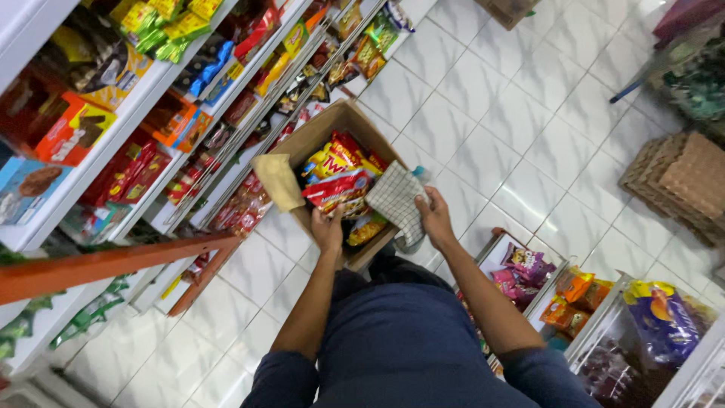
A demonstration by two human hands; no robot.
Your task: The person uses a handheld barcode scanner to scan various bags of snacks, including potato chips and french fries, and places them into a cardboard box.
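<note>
White floor tiles (529, 128) spread beyond the hands. To the left of the left hand, store shelves (143, 98) run upward, packed with red, orange and yellow snack packets — an orange wooden ladder rail (113, 261) crosses below them. Right of the right hand sit display bins (596, 325) of purple and orange packets, and farther right — stacked brown egg trays (680, 181).

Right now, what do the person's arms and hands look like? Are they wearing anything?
Both arms wear dark blue sleeves pushed up above the elbows, so the forearms are bare. The left hand and the right hand have no gloves. No watch, ring or bracelet shows. The sleeves match the dark blue clothing below them.
</note>
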